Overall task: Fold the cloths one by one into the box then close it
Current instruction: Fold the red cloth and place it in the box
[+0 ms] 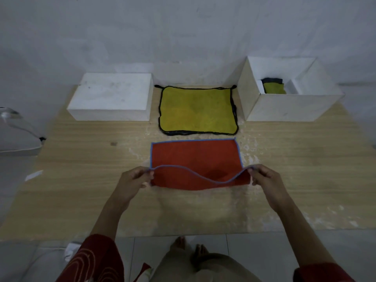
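Item: red cloth (195, 159), blue-hemmed, on the table (81, 169) just before us, near edge raised. We pinch its two near corners, left hand (135, 179) and right hand (264, 176), fingers curled on the hem. We judge it light, soft, limp; it sags between grips, so corners serve best

wall (183, 27): whitish-grey, scuffed with small dark marks, runs across the whole far side down to the table's far edge
table (81, 180): wide light wood-grain top filling the middle; pale worn patches at its middle and near right
floor (264, 251): pale tiles with thin joints, along the table's near edge and on its left
whitish object (18, 135): has a clear curved part, lies just beside the table's left edge; cannot tell what it is
paper scrap (33, 175): small, white, at the table's left edge
light: dim and even, corners darker
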